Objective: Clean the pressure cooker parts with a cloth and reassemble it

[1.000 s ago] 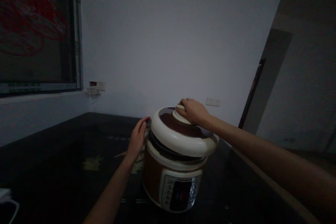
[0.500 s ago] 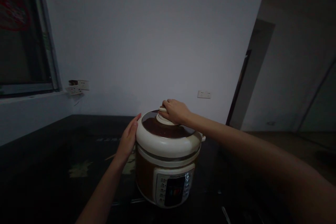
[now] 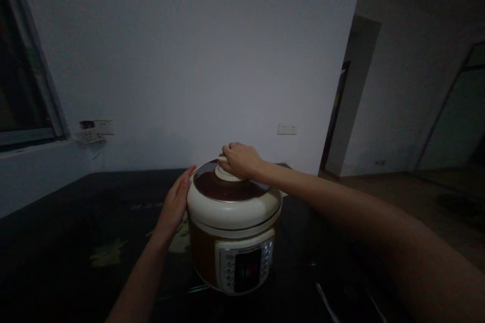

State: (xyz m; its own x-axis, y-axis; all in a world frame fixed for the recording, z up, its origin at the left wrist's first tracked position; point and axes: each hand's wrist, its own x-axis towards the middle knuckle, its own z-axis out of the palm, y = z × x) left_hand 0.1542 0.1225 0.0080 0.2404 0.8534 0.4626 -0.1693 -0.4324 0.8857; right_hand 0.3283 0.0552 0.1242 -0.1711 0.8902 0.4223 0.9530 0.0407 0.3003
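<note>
An electric pressure cooker [image 3: 204, 252] with a brown body and a front button panel stands upright on a dark table. Its cream lid [image 3: 231, 214], with a dark brown top, sits over the body with a thin seam between them. My right hand [image 3: 242, 160] is wrapped over the knob at the lid's top, hiding part of it. Against the lid's left side lies my left hand [image 3: 175, 202], flat with its fingers stretched out; part of the fingers is out of sight behind the rim.
The dark glossy table [image 3: 125, 186] has a leaf pattern on its left part. A thin pale object [image 3: 326, 300] lies near the front right. Wall sockets [image 3: 287, 129] are on the white wall behind, and a window [image 3: 26, 70] is at the left.
The dark gap under the lid has narrowed, as the lid has come down with my right hand on its knob. The whole view has shifted a little to the right.
</note>
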